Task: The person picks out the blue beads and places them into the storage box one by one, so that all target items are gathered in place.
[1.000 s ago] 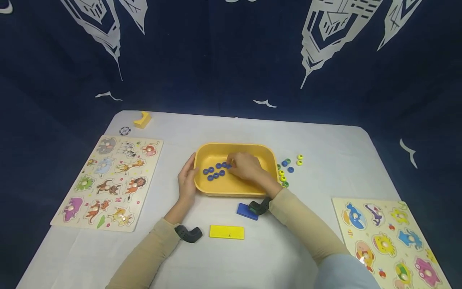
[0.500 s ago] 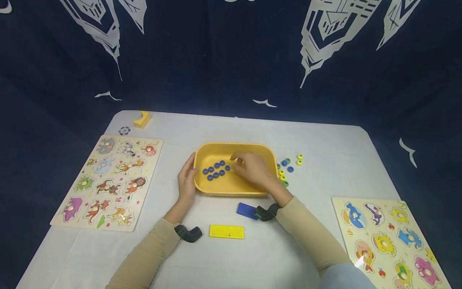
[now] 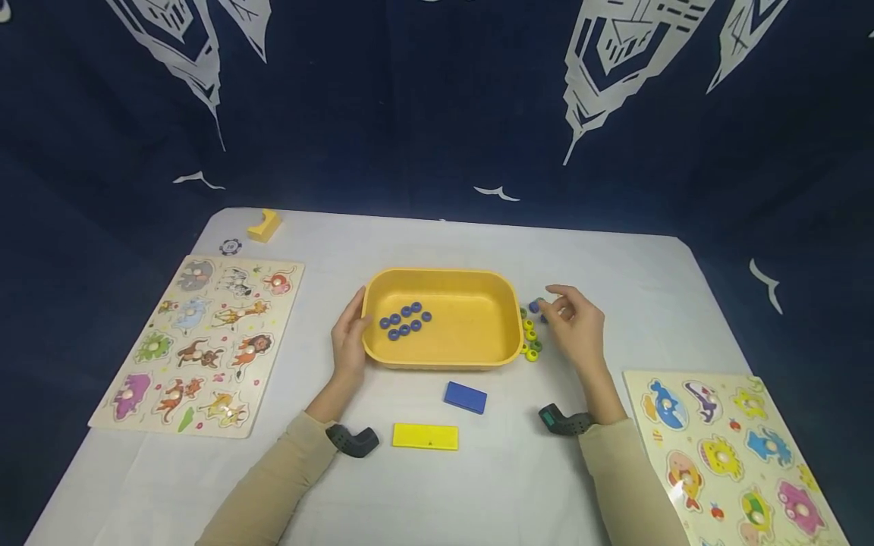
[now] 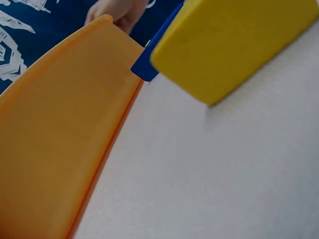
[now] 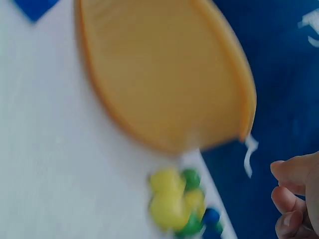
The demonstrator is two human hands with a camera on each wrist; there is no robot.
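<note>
A yellow tray (image 3: 444, 358) stands at mid-table, with several blue ring beads (image 3: 405, 330) inside toward its left end. My left hand (image 3: 350, 345) holds the tray's left end, thumb at the rim and fingers along the outer wall. To the tray's right lie loose yellow, green and blue beads (image 3: 530, 334). Over these beads is my right hand (image 3: 576, 326), thumb and forefinger apart close to a blue bead (image 3: 535, 306). In the right wrist view its bent fingers (image 5: 294, 169) show nothing between them. The hand hides some beads in the head view.
A blue block (image 3: 466, 397) and a yellow block (image 3: 425, 437) lie in front of the tray. An animal puzzle board (image 3: 198, 345) is at left, a sea-animal puzzle board (image 3: 734, 455) at right. A yellow notched block (image 3: 264, 226) and a round chip (image 3: 231, 247) lie at the back left.
My right hand has left the inside of the tray and moved right, over the loose beads. One more blue bead sits apart from the hand in the tray. The left hand keeps its hold.
</note>
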